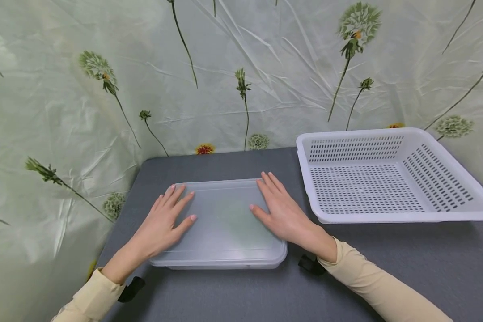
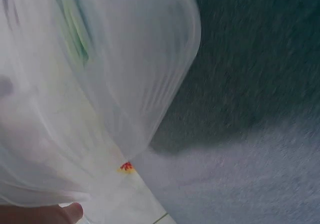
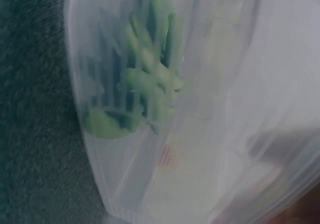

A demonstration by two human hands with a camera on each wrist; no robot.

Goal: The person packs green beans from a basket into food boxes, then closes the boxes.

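A translucent plastic food container (image 1: 225,223) with its lid on lies on the grey table in the head view. My left hand (image 1: 163,228) rests on the left part of the lid, fingers spread and fairly straight. On the right edge of the lid lies my right hand (image 1: 283,214), its fingers pointing away from me. Through the cloudy container wall, the right wrist view shows long green pieces (image 3: 155,79), blurred by the plastic. The left wrist view shows a fingertip (image 2: 74,212) at the rim, and a green streak (image 2: 75,29) inside the container.
A white perforated plastic basket (image 1: 319,220) stands to the right of the container, with bare slotted walls and floor. Behind the grey tabletop (image 1: 213,295) hangs a pale curtain (image 1: 298,89) printed with flowers. Dark wrist-worn cameras sit under both wrists.
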